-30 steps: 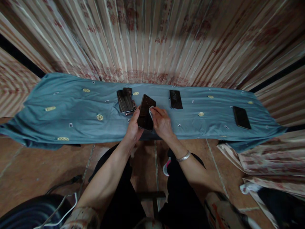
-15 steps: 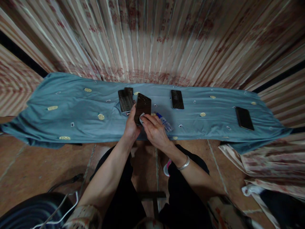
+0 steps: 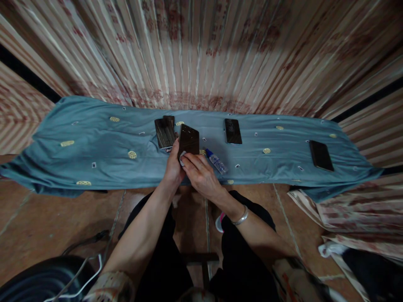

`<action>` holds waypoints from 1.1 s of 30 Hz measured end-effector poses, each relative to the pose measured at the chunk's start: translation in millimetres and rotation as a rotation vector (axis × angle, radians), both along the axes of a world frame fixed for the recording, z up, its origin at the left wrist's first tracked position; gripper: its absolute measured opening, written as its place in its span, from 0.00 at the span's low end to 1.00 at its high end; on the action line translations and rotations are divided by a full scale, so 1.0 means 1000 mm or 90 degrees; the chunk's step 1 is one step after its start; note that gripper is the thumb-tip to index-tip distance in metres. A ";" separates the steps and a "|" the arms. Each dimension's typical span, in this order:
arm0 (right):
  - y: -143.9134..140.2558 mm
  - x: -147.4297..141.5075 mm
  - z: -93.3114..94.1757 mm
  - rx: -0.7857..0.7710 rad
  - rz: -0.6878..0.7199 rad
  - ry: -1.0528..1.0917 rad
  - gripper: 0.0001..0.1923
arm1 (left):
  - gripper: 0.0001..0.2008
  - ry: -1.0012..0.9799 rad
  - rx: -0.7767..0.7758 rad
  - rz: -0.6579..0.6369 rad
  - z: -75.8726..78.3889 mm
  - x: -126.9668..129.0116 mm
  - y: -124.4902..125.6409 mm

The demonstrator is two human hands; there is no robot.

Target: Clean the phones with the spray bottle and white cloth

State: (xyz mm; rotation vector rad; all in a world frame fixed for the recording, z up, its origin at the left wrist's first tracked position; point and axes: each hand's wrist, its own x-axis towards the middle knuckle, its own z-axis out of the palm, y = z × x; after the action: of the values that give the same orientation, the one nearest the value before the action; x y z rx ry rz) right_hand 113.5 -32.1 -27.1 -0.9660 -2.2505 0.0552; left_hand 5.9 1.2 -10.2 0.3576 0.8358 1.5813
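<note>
A dark smartphone (image 3: pixel 189 140) is held up over the near edge of the cloth-covered table, its glossy screen towards me. My left hand (image 3: pixel 174 165) grips it along the left side and bottom. In the fingers of my right hand (image 3: pixel 201 174) is a small pale cloth (image 3: pixel 182 157), pressed on the lower part of the screen. Right of the phone lies a clear bottle (image 3: pixel 217 162) with a blue cap. Just left and behind, a phone (image 3: pixel 165 133) rests over other dark devices, which are partly hidden.
The table wears a blue-green cloth (image 3: pixel 103 142) with yellow prints. Another phone (image 3: pixel 233 131) lies right of centre, and a dark phone (image 3: pixel 321 155) sits near the right end. Striped curtains (image 3: pixel 195 54) hang behind. At the lower left stands a round black object (image 3: pixel 47 279) with a white cable.
My right hand and the cloth have slid a little left and down across the screen. The left hand keeps its hold on the phone. The view has shifted slightly.
</note>
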 end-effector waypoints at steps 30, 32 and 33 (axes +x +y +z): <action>0.000 0.019 0.001 0.028 -0.011 -0.027 0.18 | 0.21 0.018 0.006 -0.014 0.003 -0.005 0.001; -0.001 0.017 0.002 0.030 -0.009 -0.027 0.18 | 0.21 0.019 0.011 -0.020 0.003 -0.001 0.000; -0.001 0.016 0.002 0.036 -0.008 -0.025 0.18 | 0.21 0.017 0.011 -0.025 0.003 0.001 -0.001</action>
State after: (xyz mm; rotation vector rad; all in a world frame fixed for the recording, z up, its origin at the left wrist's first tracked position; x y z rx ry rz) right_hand 129.3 -32.8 -25.3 -0.9588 -2.2696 -0.0332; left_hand 7.2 0.5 -7.5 0.4063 0.8312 1.5520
